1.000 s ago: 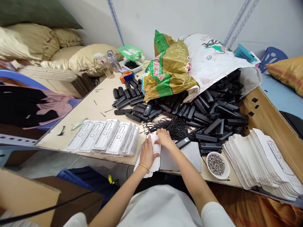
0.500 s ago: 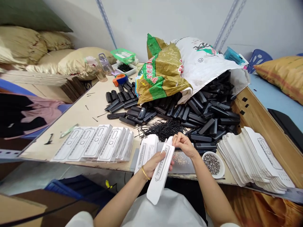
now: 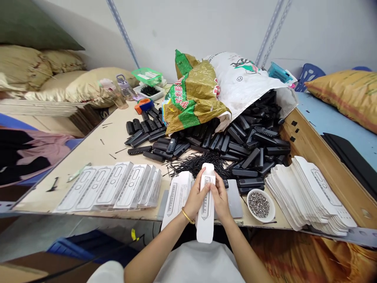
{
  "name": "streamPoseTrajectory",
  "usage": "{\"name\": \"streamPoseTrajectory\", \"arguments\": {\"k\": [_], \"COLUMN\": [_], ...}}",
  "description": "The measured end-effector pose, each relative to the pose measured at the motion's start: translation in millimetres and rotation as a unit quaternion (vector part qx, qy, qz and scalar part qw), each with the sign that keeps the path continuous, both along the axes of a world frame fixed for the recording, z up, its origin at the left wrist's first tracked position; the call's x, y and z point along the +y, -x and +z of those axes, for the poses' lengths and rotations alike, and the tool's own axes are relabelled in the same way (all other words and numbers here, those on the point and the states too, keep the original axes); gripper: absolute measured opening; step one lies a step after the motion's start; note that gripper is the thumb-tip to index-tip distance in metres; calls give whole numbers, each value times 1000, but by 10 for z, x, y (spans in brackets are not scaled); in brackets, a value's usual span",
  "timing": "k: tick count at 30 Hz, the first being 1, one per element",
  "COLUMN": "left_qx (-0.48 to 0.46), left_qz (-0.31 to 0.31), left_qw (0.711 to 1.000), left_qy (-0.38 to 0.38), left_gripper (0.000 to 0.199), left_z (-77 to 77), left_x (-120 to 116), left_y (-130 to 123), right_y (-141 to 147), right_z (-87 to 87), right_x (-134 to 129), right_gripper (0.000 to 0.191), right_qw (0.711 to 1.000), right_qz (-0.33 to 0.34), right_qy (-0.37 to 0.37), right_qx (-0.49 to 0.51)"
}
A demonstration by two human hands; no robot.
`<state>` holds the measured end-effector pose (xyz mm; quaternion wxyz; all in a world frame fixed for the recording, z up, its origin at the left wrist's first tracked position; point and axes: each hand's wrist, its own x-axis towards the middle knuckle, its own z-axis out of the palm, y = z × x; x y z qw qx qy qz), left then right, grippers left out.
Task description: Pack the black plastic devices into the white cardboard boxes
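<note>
Between my two hands stands a narrow white printed carton (image 3: 205,224), tilted toward me with its end flaps extended at top and bottom. My left hand (image 3: 196,198) grips its left side, thumb on the printed face. On the opposite side my right hand (image 3: 220,198) holds it too, its thumb also resting on the front. Just left of my hands, another white carton (image 3: 176,196) lies on a grey sheet (image 3: 234,196). Whether the held carton has anything inside cannot be seen.
Several white cartons (image 3: 120,188) stand in a row at left. A bowl of screws (image 3: 259,205) and a stack of flat cartons (image 3: 306,196) lie at right. Black plastic cases (image 3: 247,145) and black thin strips (image 3: 197,165) are heaped ahead, below a white sack (image 3: 244,82).
My right hand has come down from the carton's top flap to its right side. The carton has turned more upright, facing me. The camera view has shifted slightly.
</note>
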<state>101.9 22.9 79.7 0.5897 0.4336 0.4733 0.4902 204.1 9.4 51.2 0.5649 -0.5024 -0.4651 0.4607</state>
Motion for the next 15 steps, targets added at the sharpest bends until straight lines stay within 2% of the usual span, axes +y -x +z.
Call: {"name": "streamPoseTrajectory", "arguments": {"k": [2,3,5,7,9,11,13,15], "left_qx": [8,11,8,-22,-65,-96,-87,-42], "left_qz": [-11,-20,-35,-44,-52,-68,-73,-54], "left_qw": [1000,1000,999,996,986,974,975,989], "left_qy": [0,3,28,80,145,193,190,128], "left_gripper": [40,38,42,59,85,102,105,102], "left_z": [-42,-66,-104,-124,-129,-130,-136,-146], "left_x": [-42,-62,-91,-102,-100,-95,-96,-106], "left_y": [-38,-54,-78,-89,-86,-78,-76,-84], "right_y": [-59,-86,-121,-130,-124,-120,-125,-136], "right_z": [13,5,-26,-54,-57,-32,5,33], "right_x": [75,104,134,129,109,97,110,149], "right_gripper": [22,21,29,27,18,23,25,28], "right_qw": [1000,1000,999,999,998,998,996,992], "right_qz": [10,8,-10,-37,-54,-35,4,12], "right_qy": [3,5,9,11,17,30,57,80], "right_qx": [-16,-28,-47,-37,-2,35,65,99]}}
